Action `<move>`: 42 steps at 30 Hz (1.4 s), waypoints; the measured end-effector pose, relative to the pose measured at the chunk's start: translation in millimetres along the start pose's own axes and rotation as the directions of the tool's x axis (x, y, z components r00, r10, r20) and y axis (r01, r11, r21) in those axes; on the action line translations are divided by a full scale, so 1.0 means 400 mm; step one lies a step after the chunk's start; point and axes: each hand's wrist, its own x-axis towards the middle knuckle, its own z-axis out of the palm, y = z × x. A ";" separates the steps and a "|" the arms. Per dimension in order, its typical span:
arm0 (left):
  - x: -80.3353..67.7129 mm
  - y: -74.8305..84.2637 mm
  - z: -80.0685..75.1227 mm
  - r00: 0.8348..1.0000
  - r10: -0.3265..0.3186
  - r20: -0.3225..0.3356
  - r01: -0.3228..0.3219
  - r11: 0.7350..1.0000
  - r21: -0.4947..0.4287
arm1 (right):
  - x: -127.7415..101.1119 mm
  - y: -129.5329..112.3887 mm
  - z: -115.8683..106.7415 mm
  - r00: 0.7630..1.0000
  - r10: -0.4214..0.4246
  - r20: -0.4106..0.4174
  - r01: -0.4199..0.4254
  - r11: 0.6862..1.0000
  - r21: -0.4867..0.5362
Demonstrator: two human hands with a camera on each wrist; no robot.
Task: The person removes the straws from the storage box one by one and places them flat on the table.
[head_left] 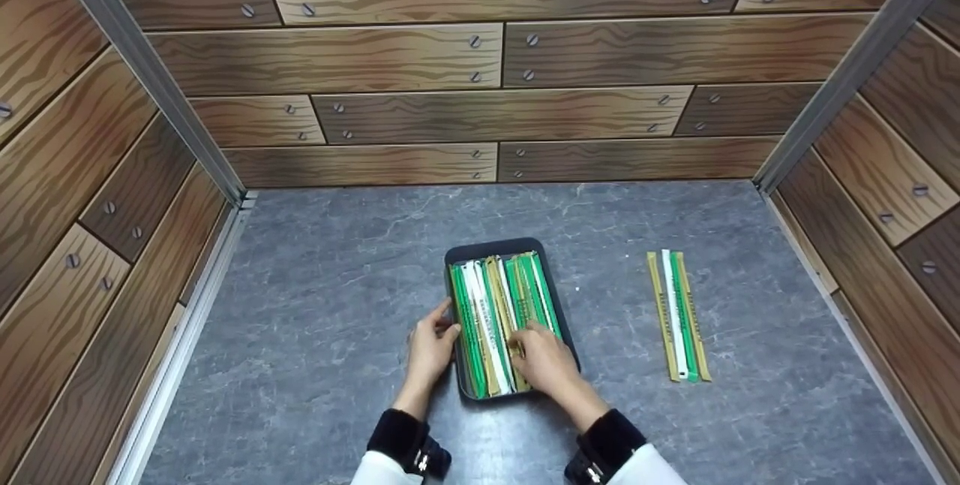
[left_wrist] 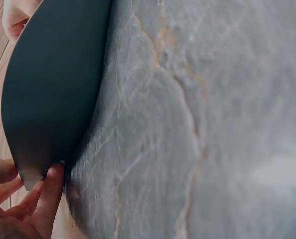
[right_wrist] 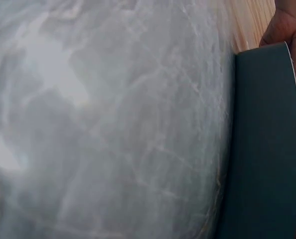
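A black tray (head_left: 555, 293) lies on the grey marbled surface, filled with long slim stick packets (head_left: 480, 320) in green, white and gold, laid side by side. My left hand (head_left: 431, 346) grips the tray's left side, thumb at the rim and fingers against the outer wall (left_wrist: 53, 89). Over the tray's near right part, my right hand (head_left: 546, 357) has its fingers curled down among the packets, pinching a gold one near its lower end; the fingertips are partly hidden. The right wrist view mostly shows the tray's outer wall (right_wrist: 267, 144).
To the right of the tray, several more stick packets (head_left: 679, 320) in gold, white and green lie in a row on the grey surface (head_left: 337, 267). Wood-patterned walls (head_left: 495, 113) with metal corner strips (head_left: 161, 79) enclose the back and both sides.
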 end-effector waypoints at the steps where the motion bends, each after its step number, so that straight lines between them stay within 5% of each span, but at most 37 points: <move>1: 0.000 0.000 0.000 1.000 -0.002 -0.001 0.002 1.000 -0.002 | 0.000 0.001 0.000 1.000 -0.012 -0.006 0.012 1.000 -0.010; 6: -0.001 0.000 0.001 0.999 -0.031 0.009 0.031 0.999 -0.013 | 0.000 0.007 -0.002 0.998 -0.061 -0.029 0.061 0.998 -0.014; 18: -0.003 0.004 -0.001 1.000 -0.028 0.003 0.028 1.000 -0.001 | -0.003 -0.010 -0.008 1.000 0.026 -0.015 -0.027 0.992 -0.126; 28: -0.001 -0.002 -0.003 1.000 -0.006 0.003 0.006 1.000 -0.018 | -0.009 -0.002 -0.045 0.982 0.168 -0.091 -0.154 0.977 0.147; 36: -0.002 0.001 0.000 1.000 -0.014 0.010 0.014 1.000 -0.026 | -0.042 0.028 -0.124 0.944 0.277 -0.176 -0.203 0.914 0.350; 42: 0.000 -0.004 0.001 1.000 -0.006 0.011 0.006 1.000 -0.025 | -0.089 0.113 -0.176 0.904 0.316 -0.290 -0.240 0.933 0.269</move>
